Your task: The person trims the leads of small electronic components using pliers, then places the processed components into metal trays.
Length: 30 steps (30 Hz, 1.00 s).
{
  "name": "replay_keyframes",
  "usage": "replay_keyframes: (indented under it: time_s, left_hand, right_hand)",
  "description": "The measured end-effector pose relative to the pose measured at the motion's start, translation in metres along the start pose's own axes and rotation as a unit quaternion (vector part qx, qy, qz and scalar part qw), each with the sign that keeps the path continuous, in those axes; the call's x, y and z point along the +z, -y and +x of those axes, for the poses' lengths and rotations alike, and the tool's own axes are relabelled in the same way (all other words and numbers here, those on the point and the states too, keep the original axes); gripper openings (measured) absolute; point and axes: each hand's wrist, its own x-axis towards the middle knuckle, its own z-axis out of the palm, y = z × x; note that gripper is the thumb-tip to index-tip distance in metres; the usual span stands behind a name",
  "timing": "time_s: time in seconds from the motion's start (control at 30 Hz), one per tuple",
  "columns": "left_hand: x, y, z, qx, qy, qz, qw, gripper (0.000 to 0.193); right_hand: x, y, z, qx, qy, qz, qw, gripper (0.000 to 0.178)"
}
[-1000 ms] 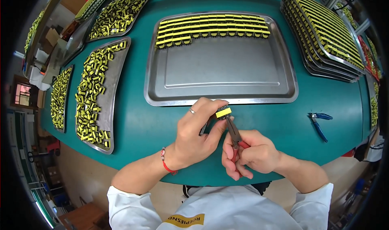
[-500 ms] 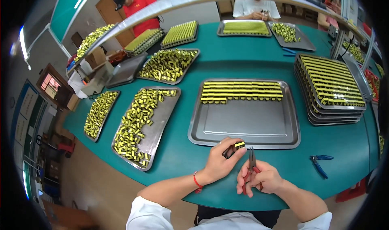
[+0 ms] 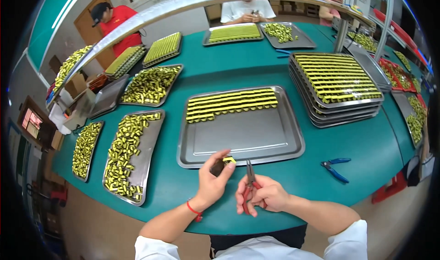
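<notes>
My left hand (image 3: 211,183) pinches a small yellow-and-black part (image 3: 229,160) between thumb and fingers, above the near edge of a metal tray (image 3: 243,138). Whether it holds more than one part is hidden by the fingers. My right hand (image 3: 266,195) is wrapped round the red handles of needle-nose pliers (image 3: 250,172). Their dark jaws point away from me, just right of the held part and apart from it. Across the tray's far half lie several straight rows of like parts (image 3: 231,103), the nearest row short and at the left.
Left stand trays of loose parts (image 3: 121,157). A stack of filled trays (image 3: 337,83) stands at right, and blue-handled cutters (image 3: 336,169) lie nearer me on the green table (image 3: 275,218). A shelf (image 3: 183,7) crosses the far side; people sit or stand beyond.
The whole view has swung, so the table things sit further left in it. The part in my left hand has turned and shows a different side. The pliers stay in my right hand.
</notes>
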Motion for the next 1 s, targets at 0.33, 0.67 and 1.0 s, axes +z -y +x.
replay_keyframes:
  time_s: [0.33, 0.67, 1.0]
  left_hand:
    - [0.003, -0.002, -0.010, -0.054, 0.011, -0.026, 0.998, 0.026]
    - [0.008, 0.001, -0.017, -0.040, 0.093, -0.144, 0.984, 0.025]
    - [0.005, 0.011, -0.018, 0.003, 0.145, -0.104, 0.984, 0.030]
  right_hand:
    - [0.005, 0.001, -0.014, -0.001, -0.014, -0.022, 1.000, 0.036]
    - [0.001, -0.011, 0.016, -0.421, -0.239, -0.522, 0.702, 0.046]
    - [0.000, -0.008, 0.013, -0.390, -0.196, -0.622, 0.650, 0.045]
